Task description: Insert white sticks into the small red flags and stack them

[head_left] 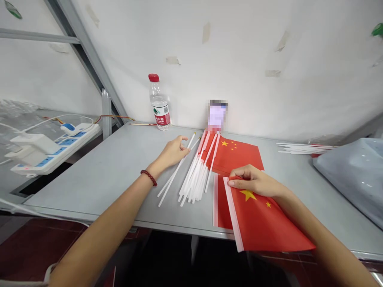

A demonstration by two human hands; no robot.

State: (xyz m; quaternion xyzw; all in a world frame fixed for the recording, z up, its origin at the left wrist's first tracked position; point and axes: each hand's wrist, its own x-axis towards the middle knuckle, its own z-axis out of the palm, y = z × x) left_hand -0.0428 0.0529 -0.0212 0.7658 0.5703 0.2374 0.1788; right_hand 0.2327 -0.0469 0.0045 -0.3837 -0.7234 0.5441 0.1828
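Observation:
My right hand (254, 181) pinches a small red flag (269, 223) with yellow stars by the top of its white sleeve edge; the cloth hangs over the table's front edge. Beneath it lies another red flag (224, 203), partly covered. My left hand (175, 152), a braided band on its wrist, is at two loose white sticks (171, 181) with gold-coloured tips. Its thumb and index finger are apart, the thumb overlapping a stick. Between my hands lies a bundle of white sticks (196, 179) with flags attached, one red flag (239, 153) spread out behind.
A water bottle (160, 105) with a red cap and a blurred phone (217, 115) stand against the white wall. At left is a power strip (72, 139) with cables. More white sticks (302, 148) and a bulging plastic bag (356, 171) occupy the right of the grey table (98, 175).

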